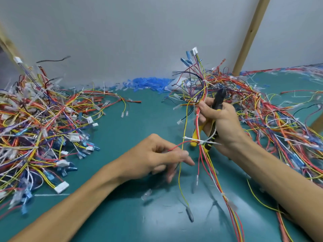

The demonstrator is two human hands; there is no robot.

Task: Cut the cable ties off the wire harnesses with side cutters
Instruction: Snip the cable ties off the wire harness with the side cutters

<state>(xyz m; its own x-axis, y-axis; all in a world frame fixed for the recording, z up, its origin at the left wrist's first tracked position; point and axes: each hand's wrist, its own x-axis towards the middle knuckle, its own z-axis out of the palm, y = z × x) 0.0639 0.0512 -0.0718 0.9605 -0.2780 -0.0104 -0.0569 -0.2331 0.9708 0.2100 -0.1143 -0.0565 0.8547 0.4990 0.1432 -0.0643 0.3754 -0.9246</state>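
The right hand [222, 119] grips the cutters [219, 97] and harness [201, 105] together above the table [132, 119]. The left hand [155, 154] pinches 1 red wire [176, 146] beside the tie [199, 141]. A hasty cut there may nick a wire.

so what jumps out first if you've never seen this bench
A left pile and a right pile of tangled coloured wire flank a teal mat. At centre the right hand grips both a harness and yellow-handled cutters. The left hand pinches a red wire near a white tie.
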